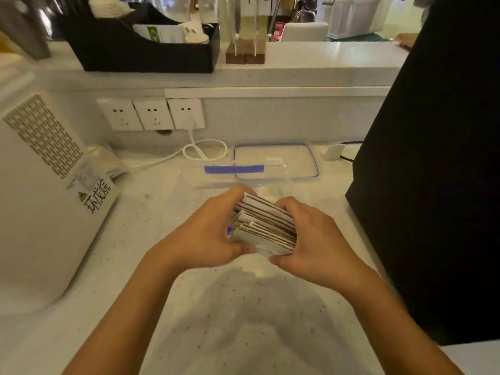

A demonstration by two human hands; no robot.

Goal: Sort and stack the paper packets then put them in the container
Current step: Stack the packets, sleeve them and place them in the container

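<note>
The left hand and the right hand each close a grip on opposite ends of a bundle of thin white-and-brown paper packets, held just above the pale speckled stone surface, near the clear plastic rectangular container that sits beyond the hands; its clear flat lid with a blue rim lies behind it.

The bundle looks uneven; several packets sit askew and stick out at the near-left edge, so a slack squeeze would likely let the smooth paper faces slide and fan out onto the surface; pressing too hard could buckle the flat, creased sleeves; a skewed bundle may also catch the container's thin rim on the way in. The container's walls are nearly invisible against the surface, so its opening is easy to misjudge; whether it already holds anything I cannot tell.

The packets look light, crisp-edged and slim; the surface is hard and matte.
</note>
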